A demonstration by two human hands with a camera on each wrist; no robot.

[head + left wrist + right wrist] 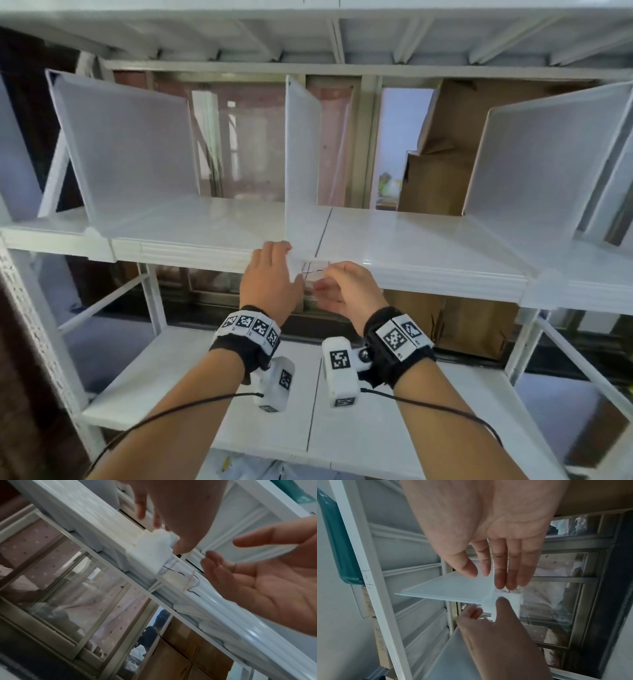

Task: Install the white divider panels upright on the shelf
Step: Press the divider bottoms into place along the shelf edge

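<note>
A: Support noted: white metal shelf [411, 236], glossy top, ribbed front lip, a seam line running front to back near mid-span.

B: What stands on it?

A: Three white panels. Left panel [126, 150] and right panel [544, 154] both upright, seated at the front lip. Middle panel [301, 161] upright just left of the seam, its white foot clip [150, 555] over the lip.

B: Below?

A: Lower shelf [178, 377], white, also seamed.

no readable text; only coded square markers on wristbands [251, 325]
</note>
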